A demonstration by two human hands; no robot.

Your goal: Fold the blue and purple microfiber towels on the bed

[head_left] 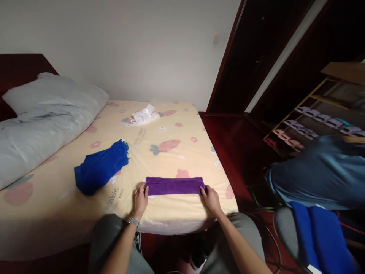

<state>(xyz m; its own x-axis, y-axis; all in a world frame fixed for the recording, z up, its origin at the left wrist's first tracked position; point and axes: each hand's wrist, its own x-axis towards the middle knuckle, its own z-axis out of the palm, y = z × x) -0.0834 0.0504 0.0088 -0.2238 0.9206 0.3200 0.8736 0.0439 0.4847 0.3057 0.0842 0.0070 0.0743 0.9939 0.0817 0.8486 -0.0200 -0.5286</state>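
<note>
A purple towel (174,186), folded into a long narrow strip, lies flat near the bed's front edge. My left hand (140,198) grips its left end, thumb on top and fingers at the edge. At the opposite end my right hand (210,198) pinches the right edge in the same way. To the left of the strip rests a crumpled pile of blue cloth (101,167) with small white tags at its upper corner. Neither hand touches that pile.
The bed (159,148) has a yellow printed sheet. A grey quilt (57,110) is heaped at left, and a white plastic bag (145,115) lies near the wall. On my right, folded blue cloths (322,232) lie on a seat, with a slipper rack (316,118) beyond.
</note>
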